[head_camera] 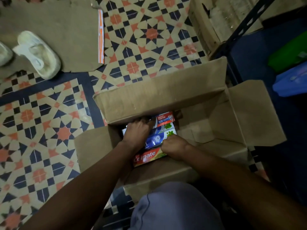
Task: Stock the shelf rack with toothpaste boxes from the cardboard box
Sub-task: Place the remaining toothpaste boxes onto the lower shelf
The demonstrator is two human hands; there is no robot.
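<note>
1. Far left, a white rubber slipper (37, 53) on the patterned tiles.
2. Left hand (137, 131) is down in the open brown cardboard box (166, 100), fingers curled over the stacked red, blue and white toothpaste boxes (155, 140).
3. Right hand (174, 146) grips that stack's right end, fingers curled tight.
4. Dark metal shelf rack (245, 25) is just right of the box.

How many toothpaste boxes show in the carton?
4, far to near: red Cavity Fighter box, green-leaf box, blue box, red Colgate box. The left hand and right hand may hide more.
</note>
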